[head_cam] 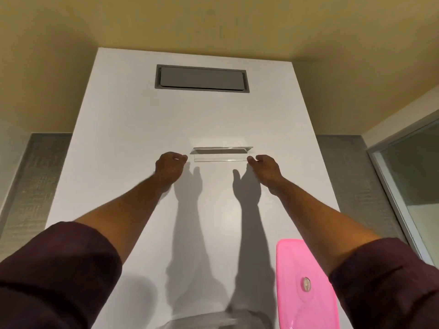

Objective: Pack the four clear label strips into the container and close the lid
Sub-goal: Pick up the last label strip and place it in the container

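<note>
Nearest, a clear container (202,322) shows only its rim at the bottom edge (contents hidden), and its pink lid (306,283) lies off beside it. Farther along the white table (118,138), the left hand (169,166) and right hand (264,168), loosely curled and holding nothing, flank a clear label strip (222,154). Packing seems unfinished.

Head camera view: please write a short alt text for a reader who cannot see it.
Two bare hands, left and right, reach toward the ends of a clear label strip on a white table. A pink lid lies near the right forearm, and a grey hatch sits at the table's far end.
</note>
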{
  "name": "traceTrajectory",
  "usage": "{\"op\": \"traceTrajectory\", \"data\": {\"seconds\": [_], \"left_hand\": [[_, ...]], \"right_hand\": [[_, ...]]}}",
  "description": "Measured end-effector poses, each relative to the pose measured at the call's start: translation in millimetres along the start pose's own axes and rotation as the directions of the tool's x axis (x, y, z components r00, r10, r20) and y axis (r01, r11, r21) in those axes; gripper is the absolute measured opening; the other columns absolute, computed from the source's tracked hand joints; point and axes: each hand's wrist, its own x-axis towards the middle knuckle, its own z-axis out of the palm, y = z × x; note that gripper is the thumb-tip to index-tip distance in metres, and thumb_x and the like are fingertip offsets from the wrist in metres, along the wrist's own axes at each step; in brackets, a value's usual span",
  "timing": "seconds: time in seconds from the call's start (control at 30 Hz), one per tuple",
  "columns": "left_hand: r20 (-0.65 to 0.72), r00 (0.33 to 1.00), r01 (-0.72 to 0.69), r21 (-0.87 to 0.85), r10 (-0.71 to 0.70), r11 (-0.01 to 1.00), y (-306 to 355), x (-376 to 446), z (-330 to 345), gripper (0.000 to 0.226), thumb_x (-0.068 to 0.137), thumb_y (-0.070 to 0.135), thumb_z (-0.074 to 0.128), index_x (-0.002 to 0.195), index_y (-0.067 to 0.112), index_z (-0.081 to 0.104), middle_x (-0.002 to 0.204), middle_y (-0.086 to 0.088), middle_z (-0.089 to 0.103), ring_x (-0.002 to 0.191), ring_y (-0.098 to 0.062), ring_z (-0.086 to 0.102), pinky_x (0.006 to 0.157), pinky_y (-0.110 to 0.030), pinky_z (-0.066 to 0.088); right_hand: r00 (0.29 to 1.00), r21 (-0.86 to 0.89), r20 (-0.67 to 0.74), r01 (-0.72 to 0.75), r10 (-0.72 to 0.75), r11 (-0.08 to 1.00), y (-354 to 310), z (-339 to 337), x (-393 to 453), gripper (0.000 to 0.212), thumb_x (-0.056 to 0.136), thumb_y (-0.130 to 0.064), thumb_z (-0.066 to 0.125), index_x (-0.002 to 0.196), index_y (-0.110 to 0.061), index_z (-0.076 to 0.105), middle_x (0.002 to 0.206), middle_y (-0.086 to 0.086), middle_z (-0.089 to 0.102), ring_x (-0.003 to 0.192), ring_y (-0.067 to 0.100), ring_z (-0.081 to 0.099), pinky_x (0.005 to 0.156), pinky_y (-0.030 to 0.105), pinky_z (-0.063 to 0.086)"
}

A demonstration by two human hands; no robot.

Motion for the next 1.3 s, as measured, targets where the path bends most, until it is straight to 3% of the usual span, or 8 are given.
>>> {"op": "traceTrajectory", "data": {"seconds": [0.1,0.17,0.33,0.43,0.67,0.83,1.03,1.3], "left_hand": [[-0.013,1.0,0.011,-0.058,-0.012,0.998,1.7,19.6,6.3,0.032,0.072,0.045,0.063,0.072,0.015,0.071,0.068,-0.006,0.069,0.065,-0.028,0.062,0.072,-0.036,0.053],[-0.005,1.0,0.023,-0.13,-0.024,0.991,4.1,30.1,12.1,0.028,0.081,0.039,0.065,0.071,0.014,0.069,0.069,-0.005,0.065,0.061,-0.022,0.057,0.067,-0.032,0.049],[0.056,0.996,0.082,-0.244,-0.07,0.966,16.3,52.6,23.8,0.031,0.092,0.04,0.062,0.082,0.01,0.064,0.069,-0.01,0.063,0.053,-0.022,0.056,0.052,-0.024,0.045],[0.069,0.994,0.094,-0.268,-0.079,0.959,23.4,59.2,32.5,0.028,0.088,0.036,0.066,0.077,0.011,0.065,0.068,-0.012,0.063,0.056,-0.025,0.057,0.06,-0.03,0.048],[0.014,0.987,0.154,-0.409,-0.162,0.899,23.9,43.4,40.0,0.002,0.076,0.001,0.072,0.074,0.001,0.071,0.082,-0.018,0.066,0.073,-0.03,0.068,0.086,-0.044,0.06],[-0.026,0.979,0.173,-0.428,-0.203,0.887,9.9,9.5,30.9,0.023,0.079,-0.009,0.067,0.086,0.014,0.066,0.103,-0.02,0.066,0.081,-0.031,0.069,0.085,-0.047,0.06],[0.085,0.975,0.223,-0.41,-0.206,0.885,-13.7,-54.2,7.9,0.036,0.082,-0.009,0.064,0.113,0.008,0.064,0.096,-0.013,0.067,0.071,-0.025,0.066,0.091,-0.046,0.057],[0.209,0.978,0.027,-0.21,0.018,0.977,-44.4,-151.9,-35.3,0.045,0.082,-0.021,0.053,0.119,0.002,0.064,0.069,0.0,0.047,0.068,-0.016,0.05,0.089,-0.043,0.053]], "right_hand": [[1.0,0.078,-0.014,-0.015,0.016,0.997,16.7,5.3,41.5,0.071,0.068,-0.089,0.051,0.087,-0.022,0.064,0.086,-0.001,0.066,0.079,0.025,0.059,0.076,0.039,0.05],[0.998,0.163,-0.059,-0.019,0.029,0.986,17.7,8.2,53.1,0.058,0.078,-0.076,0.053,0.07,-0.019,0.065,0.066,-0.003,0.064,0.065,0.022,0.058,0.07,0.041,0.052],[0.995,0.354,-0.069,-0.044,0.073,0.934,3.1,10.1,67.4,0.026,0.09,-0.04,0.067,0.091,-0.015,0.072,0.064,0.001,0.062,0.059,0.019,0.054,0.053,0.03,0.046],[0.996,0.387,-0.052,-0.05,0.076,0.921,-4.0,10.9,73.7,0.013,0.086,-0.024,0.066,0.094,-0.017,0.073,0.062,0.0,0.058,0.055,0.018,0.049,0.049,0.026,0.04],[0.996,0.382,-0.071,-0.018,0.049,0.924,-2.7,14.7,49.8,0.02,0.067,-0.016,0.061,0.049,-0.011,0.053,0.059,0.011,0.052,0.06,0.023,0.046,0.066,0.035,0.044],[0.997,0.517,-0.05,-0.022,0.056,0.856,11.3,15.6,16.8,0.014,0.06,-0.005,0.067,0.065,-0.002,0.055,0.073,0.012,0.042,0.071,0.025,0.045,0.074,0.038,0.046],[0.994,0.6,0.062,-0.106,0.087,0.793,26.1,7.7,-64.8,0.014,0.084,-0.007,0.075,0.093,-0.011,0.065,0.064,0.0,0.062,0.056,0.019,0.065,0.058,0.026,0.054],[0.988,0.411,0.121,0.042,-0.1,0.911,67.9,-1.7,-154.0,0.042,0.082,-0.007,0.082,0.121,-0.015,0.069,0.078,0.012,0.069,0.068,0.02,0.068,0.08,0.041,0.06]]}}
